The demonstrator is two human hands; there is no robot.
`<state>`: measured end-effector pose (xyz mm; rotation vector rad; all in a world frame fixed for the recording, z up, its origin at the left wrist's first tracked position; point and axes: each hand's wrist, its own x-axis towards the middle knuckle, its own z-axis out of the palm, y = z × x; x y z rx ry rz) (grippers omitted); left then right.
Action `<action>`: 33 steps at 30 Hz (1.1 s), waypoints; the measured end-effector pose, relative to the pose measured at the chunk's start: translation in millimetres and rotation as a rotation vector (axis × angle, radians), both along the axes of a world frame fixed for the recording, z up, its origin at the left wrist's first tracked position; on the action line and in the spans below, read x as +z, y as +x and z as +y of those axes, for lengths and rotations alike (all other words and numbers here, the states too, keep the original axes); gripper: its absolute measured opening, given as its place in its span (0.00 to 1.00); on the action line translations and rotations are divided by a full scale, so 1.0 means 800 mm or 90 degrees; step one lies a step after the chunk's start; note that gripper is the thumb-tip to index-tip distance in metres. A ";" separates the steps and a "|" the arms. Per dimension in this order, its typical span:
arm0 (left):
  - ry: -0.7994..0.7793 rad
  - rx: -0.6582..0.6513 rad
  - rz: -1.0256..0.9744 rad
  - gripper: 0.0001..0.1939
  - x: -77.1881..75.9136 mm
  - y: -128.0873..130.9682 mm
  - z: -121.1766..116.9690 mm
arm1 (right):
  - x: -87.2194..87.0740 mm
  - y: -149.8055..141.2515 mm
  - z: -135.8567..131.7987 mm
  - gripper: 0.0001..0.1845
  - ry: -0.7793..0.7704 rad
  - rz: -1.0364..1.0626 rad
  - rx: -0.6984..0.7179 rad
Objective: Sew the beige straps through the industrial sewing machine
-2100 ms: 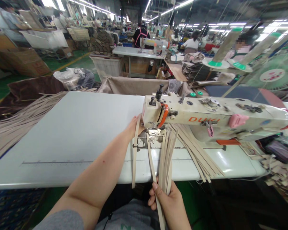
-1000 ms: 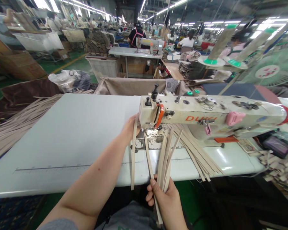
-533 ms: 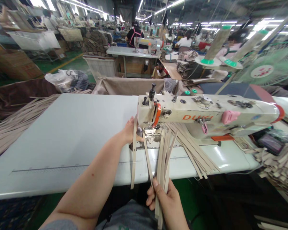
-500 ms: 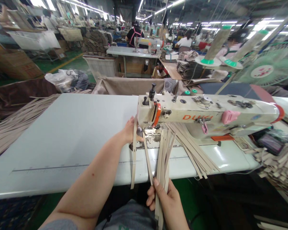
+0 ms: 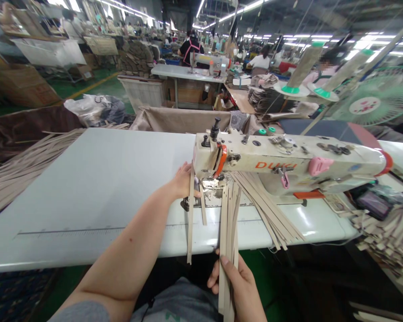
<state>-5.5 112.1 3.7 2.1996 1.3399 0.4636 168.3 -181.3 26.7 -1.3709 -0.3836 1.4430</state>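
Note:
My left hand (image 5: 181, 182) is at the left of the sewing machine's (image 5: 288, 161) needle area, its thumb stretched toward the presser foot and its fingertips partly hidden. It closes on a narrow beige strip (image 5: 190, 228), which hangs down past the table's front edge. By the thumb, the short end of a strip (image 5: 204, 212) comes out near the foot. My right hand (image 5: 237, 279), low at the front edge, grips a bundle of beige strips (image 5: 225, 228) between thumb and fingers. The bundle's upper ends rest on the machine bed.
More strips (image 5: 268, 214) fan out under the machine arm. A pile of strips (image 5: 389, 241) lies at the right, another (image 5: 27, 165) beyond the white table's (image 5: 104, 179) left edge. Thread cones (image 5: 304, 67) and a green fan (image 5: 372, 103) stand behind. Co-workers sit farther back.
My right hand has let go of the single strip whose end now lies free by the foot, and has shifted slightly right with the bundle. My left hand has barely moved.

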 end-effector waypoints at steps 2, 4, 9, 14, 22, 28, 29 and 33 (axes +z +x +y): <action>0.001 -0.001 -0.013 0.55 0.002 -0.001 -0.001 | -0.002 0.002 -0.003 0.30 -0.006 -0.005 0.003; 0.003 -0.008 -0.024 0.55 0.005 -0.001 -0.002 | -0.004 0.005 -0.006 0.32 -0.024 -0.012 0.006; -0.009 -0.017 -0.020 0.53 0.008 -0.001 -0.003 | -0.009 0.007 -0.010 0.35 -0.064 -0.022 0.012; -0.002 -0.036 -0.003 0.53 0.005 -0.001 -0.001 | -0.010 0.004 -0.008 0.39 -0.030 -0.005 -0.012; 0.026 -0.005 0.002 0.50 0.001 0.000 0.006 | -0.015 0.008 -0.012 0.36 -0.040 -0.037 0.004; 0.050 0.030 -0.008 0.40 -0.002 0.003 0.008 | -0.016 0.008 -0.013 0.40 -0.011 -0.047 0.005; 0.053 0.030 -0.008 0.39 -0.002 0.003 0.008 | -0.016 0.008 -0.013 0.40 -0.007 -0.048 0.002; 0.057 0.001 -0.014 0.40 -0.006 -0.001 0.012 | -0.019 0.009 -0.016 0.39 0.001 -0.056 -0.006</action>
